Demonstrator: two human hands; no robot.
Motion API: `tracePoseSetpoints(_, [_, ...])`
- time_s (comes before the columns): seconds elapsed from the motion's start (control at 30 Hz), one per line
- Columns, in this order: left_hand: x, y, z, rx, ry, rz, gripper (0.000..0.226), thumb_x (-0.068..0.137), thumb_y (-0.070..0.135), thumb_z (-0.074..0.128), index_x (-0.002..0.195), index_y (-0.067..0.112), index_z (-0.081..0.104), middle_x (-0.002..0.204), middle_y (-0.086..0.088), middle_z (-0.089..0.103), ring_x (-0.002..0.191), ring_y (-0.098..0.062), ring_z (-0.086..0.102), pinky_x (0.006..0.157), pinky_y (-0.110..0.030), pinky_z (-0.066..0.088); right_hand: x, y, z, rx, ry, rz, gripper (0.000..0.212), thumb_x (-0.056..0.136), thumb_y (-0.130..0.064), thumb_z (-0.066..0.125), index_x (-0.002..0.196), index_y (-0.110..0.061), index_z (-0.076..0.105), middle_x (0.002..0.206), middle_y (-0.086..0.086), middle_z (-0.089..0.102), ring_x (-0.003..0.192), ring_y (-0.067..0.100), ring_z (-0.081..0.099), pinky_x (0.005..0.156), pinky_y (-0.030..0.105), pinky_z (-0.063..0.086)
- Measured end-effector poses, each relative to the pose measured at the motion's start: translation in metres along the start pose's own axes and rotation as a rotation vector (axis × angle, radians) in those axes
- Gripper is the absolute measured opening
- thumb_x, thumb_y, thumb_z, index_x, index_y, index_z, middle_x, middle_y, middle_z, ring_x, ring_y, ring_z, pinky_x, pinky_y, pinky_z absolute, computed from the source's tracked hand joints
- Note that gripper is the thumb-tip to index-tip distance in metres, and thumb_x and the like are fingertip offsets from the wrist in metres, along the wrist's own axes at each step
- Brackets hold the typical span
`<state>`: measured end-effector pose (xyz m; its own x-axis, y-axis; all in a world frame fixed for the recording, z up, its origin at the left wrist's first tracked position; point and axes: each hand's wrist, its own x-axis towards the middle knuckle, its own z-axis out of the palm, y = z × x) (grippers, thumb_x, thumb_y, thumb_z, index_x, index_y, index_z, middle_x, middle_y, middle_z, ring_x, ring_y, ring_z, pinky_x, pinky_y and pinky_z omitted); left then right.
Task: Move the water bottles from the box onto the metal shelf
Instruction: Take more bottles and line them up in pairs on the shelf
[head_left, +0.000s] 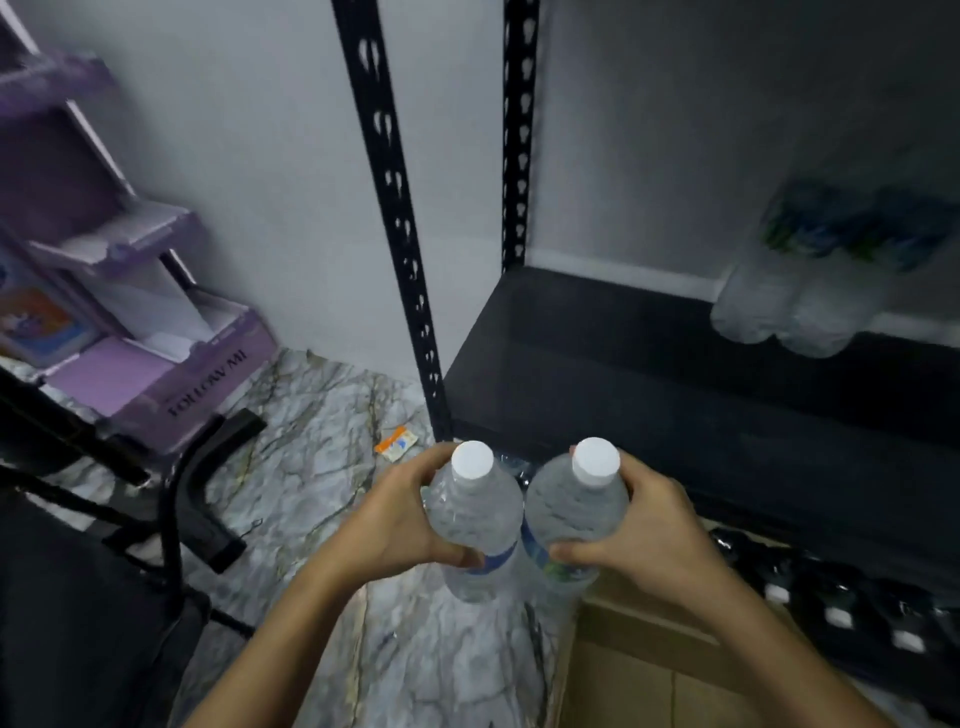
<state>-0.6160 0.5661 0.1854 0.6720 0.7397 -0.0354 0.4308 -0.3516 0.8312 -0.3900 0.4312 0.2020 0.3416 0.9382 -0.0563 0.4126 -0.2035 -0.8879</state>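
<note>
L hand (400, 519): wraps left bottle (475, 525), upright.
R hand (654, 530): wraps right bottle (574, 512), beside it.
Where: by box (649, 670) corner, just short of metal shelf (623, 374).
Why: prob. two per trip.

Holds both bare forearms up from the bottom edge, converging at lower centre. Curls left hand (400, 519) round left bottle (475, 514), right hand (649, 525) round right bottle (576, 504), thumbs nearest the camera.

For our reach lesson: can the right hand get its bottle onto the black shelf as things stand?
Likely yes: nothing lies between the right hand and the shelf; shelved bottles sit aside.
</note>
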Motion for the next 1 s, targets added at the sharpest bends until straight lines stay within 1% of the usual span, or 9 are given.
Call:
tracePoseSetpoints(0.07, [0.006, 0.047, -0.008, 0.014, -0.003, 0.058, 0.088, 0.045, 0.029, 0.098, 0.119, 0.05, 0.056, 0.116, 0.03, 0.065, 0.114, -0.001, 0.06, 0.095, -0.027, 0.051, -0.008, -0.027, -0.039, -0.015, 0.037, -0.041, 0.072, 0.043, -0.025, 0.095, 0.099, -0.048, 0.055, 0.094, -0.025, 0.066, 0.089, -0.017, 0.06, 0.064, 0.005, 0.049])
tracePoseSetpoints(0.13, [0.015, 0.092, -0.012, -0.007, 0.0, 0.114, 0.079, 0.046, 0.017, 0.098, 0.11, 0.045, 0.061, 0.107, 0.025, 0.07, 0.104, 0.0, 0.066, 0.085, -0.017, 0.052, -0.016, -0.048, -0.077, -0.024, 0.08, -0.078, 0.067, 0.044, -0.026, 0.095, 0.095, -0.047, 0.057, 0.091, -0.025, 0.067, 0.087, -0.016, 0.061, 0.062, 0.005, 0.048])
tracePoseSetpoints(0.27, [0.035, 0.173, -0.005, -0.053, -0.028, 0.227, 0.072, 0.049, 0.006, 0.098, 0.108, 0.032, 0.066, 0.104, 0.014, 0.075, 0.097, -0.004, 0.072, 0.083, -0.021, 0.058, -0.027, -0.074, -0.15, -0.035, 0.169, -0.111, 0.067, 0.043, -0.024, 0.095, 0.098, -0.039, 0.061, 0.093, -0.018, 0.071, 0.084, -0.008, 0.066, 0.07, 0.014, 0.051])
tracePoseSetpoints(0.4, [0.066, 0.225, 0.02, -0.105, -0.094, 0.301, 0.07, 0.05, 0.0, 0.096, 0.109, 0.026, 0.067, 0.106, 0.009, 0.076, 0.099, -0.008, 0.072, 0.088, -0.025, 0.058, -0.035, -0.077, -0.21, -0.052, 0.25, -0.11, 0.073, 0.045, -0.024, 0.095, 0.11, -0.033, 0.061, 0.096, -0.018, 0.07, 0.084, -0.011, 0.065, 0.068, 0.011, 0.05])
tracePoseSetpoints(0.53, [0.104, 0.249, 0.058, -0.119, -0.165, 0.332, 0.07, 0.052, -0.003, 0.095, 0.114, 0.015, 0.068, 0.108, 0.003, 0.076, 0.101, -0.012, 0.073, 0.087, -0.027, 0.057, -0.039, -0.057, -0.248, -0.053, 0.336, -0.078, 0.079, 0.045, -0.024, 0.095, 0.116, -0.027, 0.061, 0.103, -0.014, 0.07, 0.09, 0.0, 0.067, 0.074, 0.021, 0.054])
tracePoseSetpoints(0.63, [0.129, 0.258, 0.087, -0.109, -0.244, 0.333, 0.071, 0.053, -0.001, 0.095, 0.117, 0.013, 0.068, 0.11, 0.0, 0.076, 0.103, -0.016, 0.073, 0.089, -0.033, 0.058, -0.04, -0.037, -0.266, -0.032, 0.381, -0.041, 0.073, 0.045, -0.021, 0.095, 0.11, -0.028, 0.063, 0.097, -0.016, 0.071, 0.086, -0.002, 0.067, 0.071, 0.02, 0.055])
tracePoseSetpoints(0.77, [0.154, 0.268, 0.115, -0.092, -0.305, 0.324, 0.069, 0.053, -0.002, 0.094, 0.116, 0.011, 0.068, 0.111, -0.003, 0.076, 0.103, -0.017, 0.073, 0.088, -0.034, 0.059, -0.036, -0.01, -0.283, 0.018, 0.452, 0.005, 0.076, 0.041, -0.022, 0.096, 0.111, -0.021, 0.067, 0.097, -0.01, 0.073, 0.089, 0.006, 0.07, 0.079, 0.033, 0.059])
tracePoseSetpoints(0.9, [0.17, 0.274, 0.127, -0.103, -0.32, 0.296, 0.062, 0.054, -0.008, 0.092, 0.108, 0.013, 0.07, 0.105, -0.003, 0.077, 0.098, -0.018, 0.074, 0.08, -0.029, 0.059, -0.029, 0.003, -0.288, 0.071, 0.505, 0.005, 0.068, 0.042, -0.017, 0.096, 0.104, -0.021, 0.068, 0.095, -0.009, 0.073, 0.088, 0.009, 0.07, 0.075, 0.028, 0.058])
tracePoseSetpoints(1.0, [0.178, 0.274, 0.126, -0.113, -0.318, 0.256, 0.061, 0.055, -0.01, 0.091, 0.109, 0.011, 0.07, 0.103, -0.001, 0.078, 0.095, -0.017, 0.075, 0.077, -0.03, 0.06, -0.019, 0.005, -0.289, 0.129, 0.496, 0.013, 0.074, 0.042, -0.015, 0.096, 0.11, -0.019, 0.066, 0.097, -0.007, 0.073, 0.089, 0.011, 0.07, 0.078, 0.03, 0.059])
